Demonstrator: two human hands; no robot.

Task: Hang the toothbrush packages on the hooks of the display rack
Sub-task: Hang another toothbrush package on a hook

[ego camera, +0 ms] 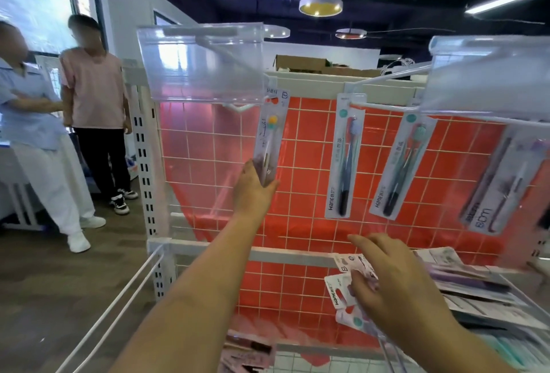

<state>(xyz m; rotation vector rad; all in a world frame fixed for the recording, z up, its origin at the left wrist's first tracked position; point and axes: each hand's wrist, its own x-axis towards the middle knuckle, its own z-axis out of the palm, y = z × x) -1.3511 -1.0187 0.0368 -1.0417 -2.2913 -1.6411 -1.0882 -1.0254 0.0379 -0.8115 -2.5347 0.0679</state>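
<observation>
Nearest the lens, the right hand [395, 286] curls its fingers round a fanned bunch of toothbrush packages [346, 289], thumb on their card tops. More loose packs [476, 286] lie on the wire shelf just beyond that hand. Farther out, the left hand [253, 188] pinches the bottom end of one package [269, 137], which stands upright against the red grid panel [309, 164] with its top at a hook under a clear label holder [202, 63]. Above the right hand, three hung packages [346, 158] dangle from another hook.
</observation>
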